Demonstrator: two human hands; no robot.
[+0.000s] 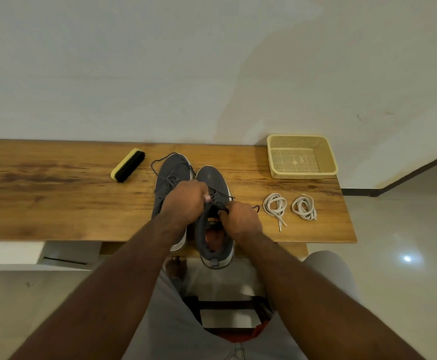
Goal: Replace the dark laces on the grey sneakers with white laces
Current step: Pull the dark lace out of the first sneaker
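Two grey sneakers (183, 193) stand side by side on the wooden table (56, 193). The left hand (186, 201) and the right hand (240, 219) both pinch the dark lace (218, 201) of the right shoe. Two white laces (289, 207) lie coiled just beside. A brush (128, 165) and a basket (300, 155) stand farther back.

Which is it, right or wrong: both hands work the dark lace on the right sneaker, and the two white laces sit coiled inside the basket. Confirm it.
Wrong in one respect. The head view shows the two white laces coiled on the bare table, in front of the basket, not inside it. The rest stands: left hand and right hand both work the dark lace on the right sneaker.
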